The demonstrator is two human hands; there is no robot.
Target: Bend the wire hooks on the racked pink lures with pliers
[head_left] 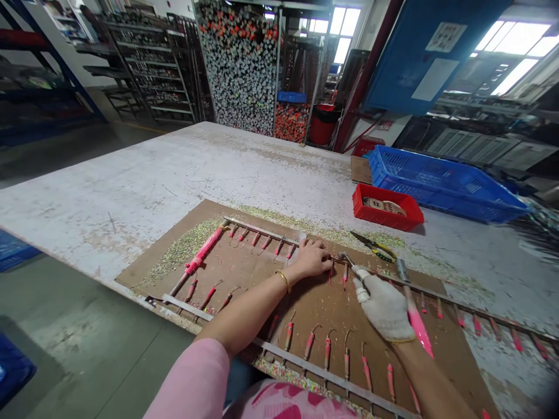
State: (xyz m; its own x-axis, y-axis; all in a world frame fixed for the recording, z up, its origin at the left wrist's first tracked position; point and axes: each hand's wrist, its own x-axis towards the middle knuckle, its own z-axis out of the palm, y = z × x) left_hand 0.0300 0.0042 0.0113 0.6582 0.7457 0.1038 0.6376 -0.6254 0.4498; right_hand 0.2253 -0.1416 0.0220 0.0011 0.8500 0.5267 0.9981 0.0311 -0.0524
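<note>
The gloved right hand [384,305] partly hides the metal piece [346,258] at its fingertips. The far rail [480,311] runs past the right edge; print on the far blue cabinet [397,67] is illegibly small.

Left arm: clad in a plain pink sleeve [192,378] | left wrist: ringed by a gold-coloured bangle [283,281] | left hand [312,258]: bare | right hand [383,302]: covered by a white glove [391,311], cuff edged in yellow | torso: dressed in a pale pink garment [288,401], printed with darker pink shapes
</note>
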